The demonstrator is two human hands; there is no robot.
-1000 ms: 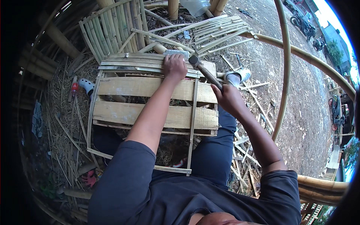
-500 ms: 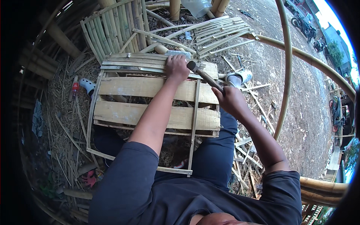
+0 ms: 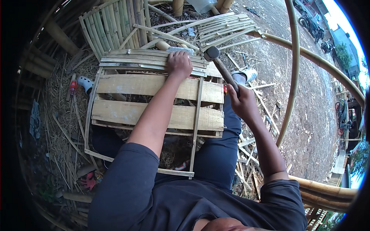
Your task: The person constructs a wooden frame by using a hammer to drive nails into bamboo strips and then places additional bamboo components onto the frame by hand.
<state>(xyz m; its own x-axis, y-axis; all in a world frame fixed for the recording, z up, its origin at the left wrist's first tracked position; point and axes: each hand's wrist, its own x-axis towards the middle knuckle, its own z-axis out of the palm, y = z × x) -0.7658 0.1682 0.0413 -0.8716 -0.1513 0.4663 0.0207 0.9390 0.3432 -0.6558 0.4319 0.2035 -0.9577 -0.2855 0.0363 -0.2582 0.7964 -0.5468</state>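
Note:
Across my lap lies a wooden crate [image 3: 131, 112] with broad planks, and a thin bamboo frame [image 3: 196, 115] rests over it. Several narrow bamboo slats [image 3: 133, 61] run side by side along the frame's far end. My left hand [image 3: 180, 64] presses on those slats, its fingers bent over their far edge beside a pale grey block [image 3: 179, 50]. The fingertips are partly hidden. My right hand [image 3: 243, 102] is closed round the wooden handle of a hammer [image 3: 222, 70]. The hammer's dark head is raised off the slats, just past their right end.
Finished-looking slatted bamboo panels [image 3: 111, 25] stand and lie beyond the crate, one a loose rack [image 3: 227, 29] at far right. A curved bamboo pole [image 3: 295, 69] rises at right. Bamboo scraps litter the ground. A red-labelled bottle [image 3: 73, 87] lies left, near my clog [image 3: 85, 83].
The hammer has lifted away from the slats and swung up and right, with my right hand shifting slightly right. My left hand stays on the slats. The whole view has shifted a little.

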